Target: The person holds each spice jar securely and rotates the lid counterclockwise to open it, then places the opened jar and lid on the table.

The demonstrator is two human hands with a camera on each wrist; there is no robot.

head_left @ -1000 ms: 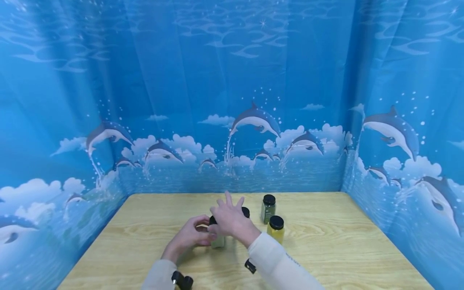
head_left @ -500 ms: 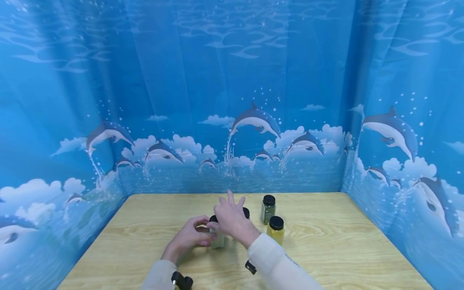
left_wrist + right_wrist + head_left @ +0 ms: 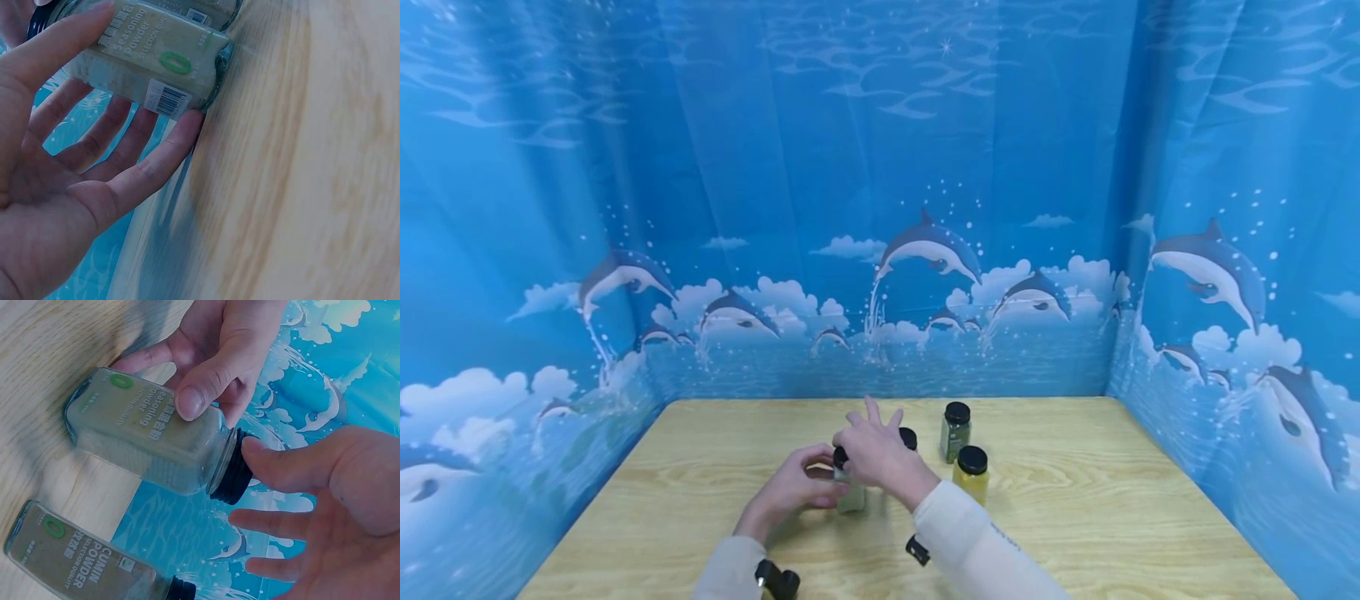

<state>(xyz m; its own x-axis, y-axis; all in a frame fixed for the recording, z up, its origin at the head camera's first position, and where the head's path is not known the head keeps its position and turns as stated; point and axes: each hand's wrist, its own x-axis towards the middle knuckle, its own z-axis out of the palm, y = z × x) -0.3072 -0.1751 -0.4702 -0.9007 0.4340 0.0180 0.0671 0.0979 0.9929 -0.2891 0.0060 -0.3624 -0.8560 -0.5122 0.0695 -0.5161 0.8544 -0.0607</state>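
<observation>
A square glass jar labelled Seasoning Powder [image 3: 147, 425], filled with pale powder, stands upright on the table in the head view. My left hand [image 3: 793, 485] holds its sides, the thumb on the label and the other fingers behind, as the left wrist view shows. My right hand [image 3: 880, 454] reaches over the top and pinches the black lid [image 3: 234, 472]. The right thumb lies on the lid's rim, while the forefinger's contact is hidden in the right wrist view. Two other fingers spread away from it. A strip of glass neck shows between lid and jar body.
A Cumin Powder jar [image 3: 81, 556] stands just right of the held jar, mostly behind my right hand in the head view. Farther right are a jar of green flakes [image 3: 955, 435] and a yellow jar [image 3: 972, 479], both black-lidded. A dolphin-print curtain [image 3: 880, 167] surrounds the wooden table [image 3: 1075, 500].
The right hand's thumb and fingers have shifted around the lid, with the wrist nearly in place. The left hand and the jar stay where they were.
</observation>
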